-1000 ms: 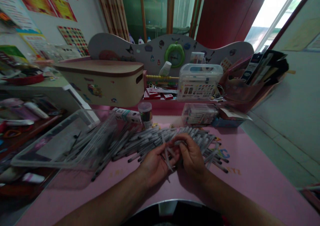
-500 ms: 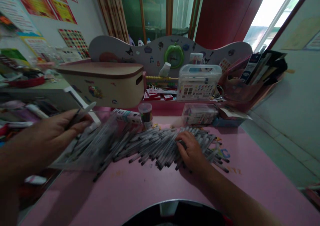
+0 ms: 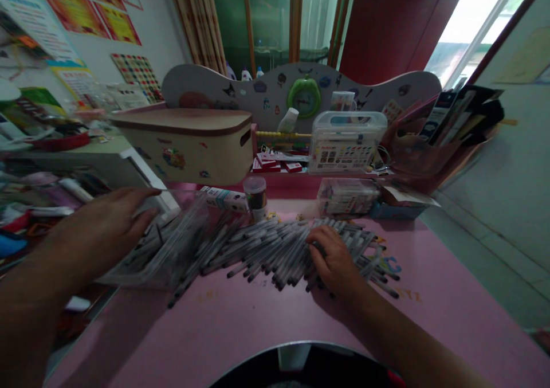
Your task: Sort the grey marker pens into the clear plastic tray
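Note:
A heap of grey pens [image 3: 266, 247] lies across the pink desk [image 3: 266, 319]. My right hand [image 3: 333, 259] rests on the right part of the heap, its fingers curled down among the pens. My left hand [image 3: 101, 227] reaches out over a clear plastic box [image 3: 172, 250] at the left, which holds several more pens. Its fingers are stretched forward, and no pen shows between them. The box's far side is hidden behind that hand.
A cream storage box [image 3: 189, 144] with a brown lid stands behind the tray. A small jar [image 3: 255, 196], a clear marker case [image 3: 348, 141] and a smaller pen case [image 3: 346, 196] line the back. Folders [image 3: 451, 124] lean at the right. Cluttered shelves [image 3: 47, 187] fill the left.
My left hand left the pile with a pen, swung left over the clear box, and now shows no pen. My right hand stayed on the heap.

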Demonstrator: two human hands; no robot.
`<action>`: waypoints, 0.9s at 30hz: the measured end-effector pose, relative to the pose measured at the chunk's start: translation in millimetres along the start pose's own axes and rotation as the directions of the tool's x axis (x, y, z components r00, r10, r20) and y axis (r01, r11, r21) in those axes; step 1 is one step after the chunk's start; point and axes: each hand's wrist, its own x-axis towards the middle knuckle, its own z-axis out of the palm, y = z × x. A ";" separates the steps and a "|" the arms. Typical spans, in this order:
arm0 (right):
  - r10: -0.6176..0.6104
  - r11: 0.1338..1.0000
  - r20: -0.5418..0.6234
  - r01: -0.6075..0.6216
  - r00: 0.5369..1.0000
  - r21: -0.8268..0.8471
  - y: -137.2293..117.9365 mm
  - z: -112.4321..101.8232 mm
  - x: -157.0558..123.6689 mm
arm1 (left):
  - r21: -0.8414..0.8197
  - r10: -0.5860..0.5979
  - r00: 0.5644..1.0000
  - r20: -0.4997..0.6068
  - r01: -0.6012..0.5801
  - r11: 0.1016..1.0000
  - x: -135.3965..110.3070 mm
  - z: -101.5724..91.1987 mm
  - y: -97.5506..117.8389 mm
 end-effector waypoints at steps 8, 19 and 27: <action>-0.023 1.000 0.022 0.023 1.000 0.003 2.1 1.7 -1.8 | -0.128 0.115 0.917 0.383 -0.071 0.989 -28.3 84.3 88.2; -0.024 1.000 0.020 0.024 1.000 0.015 1.8 2.6 -2.1 | 0.074 0.021 0.854 0.519 -0.069 0.995 -16.8 110.4 81.9; -0.131 0.989 0.032 0.132 0.991 -0.060 -12.2 9.5 -8.4 | -0.236 0.282 0.911 0.300 -0.215 0.948 -21.0 95.9 132.7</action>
